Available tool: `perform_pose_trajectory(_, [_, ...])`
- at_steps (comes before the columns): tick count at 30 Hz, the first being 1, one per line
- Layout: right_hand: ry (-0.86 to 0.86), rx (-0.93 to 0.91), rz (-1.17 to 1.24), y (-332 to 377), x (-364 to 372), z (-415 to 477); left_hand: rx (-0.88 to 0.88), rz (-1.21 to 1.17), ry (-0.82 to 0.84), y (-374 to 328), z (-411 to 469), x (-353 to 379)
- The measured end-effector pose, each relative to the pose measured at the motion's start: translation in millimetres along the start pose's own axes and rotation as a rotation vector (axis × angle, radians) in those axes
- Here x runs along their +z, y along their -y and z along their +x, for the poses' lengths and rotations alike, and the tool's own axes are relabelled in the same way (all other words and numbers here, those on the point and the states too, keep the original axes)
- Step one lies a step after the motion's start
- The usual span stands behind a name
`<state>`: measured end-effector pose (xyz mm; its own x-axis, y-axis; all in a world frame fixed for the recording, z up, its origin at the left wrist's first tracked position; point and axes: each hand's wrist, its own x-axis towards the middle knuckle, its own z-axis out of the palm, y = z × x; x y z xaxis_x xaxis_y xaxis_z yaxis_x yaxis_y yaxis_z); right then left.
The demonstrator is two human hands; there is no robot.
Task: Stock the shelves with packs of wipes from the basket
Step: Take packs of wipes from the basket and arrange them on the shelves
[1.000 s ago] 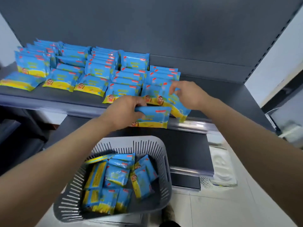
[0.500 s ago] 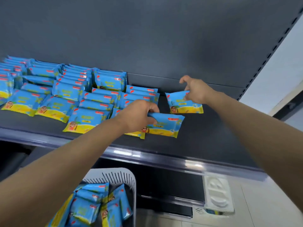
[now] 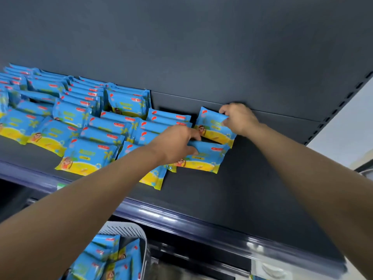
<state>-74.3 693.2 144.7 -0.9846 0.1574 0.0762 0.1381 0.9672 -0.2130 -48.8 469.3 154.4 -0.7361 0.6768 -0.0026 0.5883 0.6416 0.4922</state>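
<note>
Both hands have gone deeper onto the shelf (image 3: 242, 188) since half a second ago. The right hand (image 3: 239, 118) has taken its rear pack (image 3: 212, 126) to the back edge, close to the back panel (image 3: 181, 47), and the left hand (image 3: 173, 145) has brought the front pack (image 3: 205, 156) up just in front of it. Right fingers and thumb pinch the rear pack's upper right corner; left fingers are curled over the front pack's upper left edge, thumb hidden. Both packs sit just right of the stocked rows (image 3: 80, 122), starting a new column, and more packs (image 3: 113, 259) wait in the basket (image 3: 125, 231) below the shelf's front edge. Step in hand looks like placing these two. To do it well, lean the rear pack back like its neighbours, printed face forward, and let go only once it rests. Then tuck the front pack against it, overlapped like the rows. Keep the column's left side tight to the neighbouring one without shoving it. The film probably slides, so release low, not dropped.
</note>
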Motion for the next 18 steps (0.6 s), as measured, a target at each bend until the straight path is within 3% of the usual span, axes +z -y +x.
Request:
perform_pose_trajectory(11, [-0.187, -0.108, 0.104, -5, -31, -14, 0.027, 0.377, -0.066, -4, 79, 30])
perform_pose_trajectory(18, [-0.185, -0.122, 0.080, -8, -34, -37, 0.021, 0.476, -0.120, 5, 93, 45])
